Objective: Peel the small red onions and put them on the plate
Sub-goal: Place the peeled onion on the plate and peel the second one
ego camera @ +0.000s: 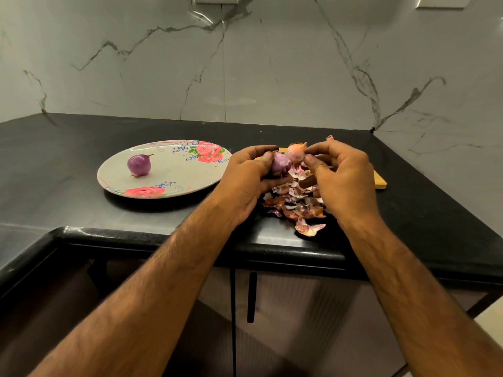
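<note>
Onion [281, 162] in left hand [245, 183], right hand [345, 180] pinching

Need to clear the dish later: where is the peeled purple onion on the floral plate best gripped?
Pinch the peeled purple onion across its round belly, coming from above. Its thin stem tip juts toward the right and looks too frail to hold, and the shallow floral plate leaves both flanks open.

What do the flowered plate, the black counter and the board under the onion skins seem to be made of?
Plate: probably glazed ceramic or melamine; it is smooth and light, with printed roses and a soft sheen.
Counter: likely polished stone, perhaps granite; it is black and glossy, with reflections along its rounded edge.
Board: looks like pale wood or bamboo with a matt yellow finish; mostly hidden, so uncertain.
</note>
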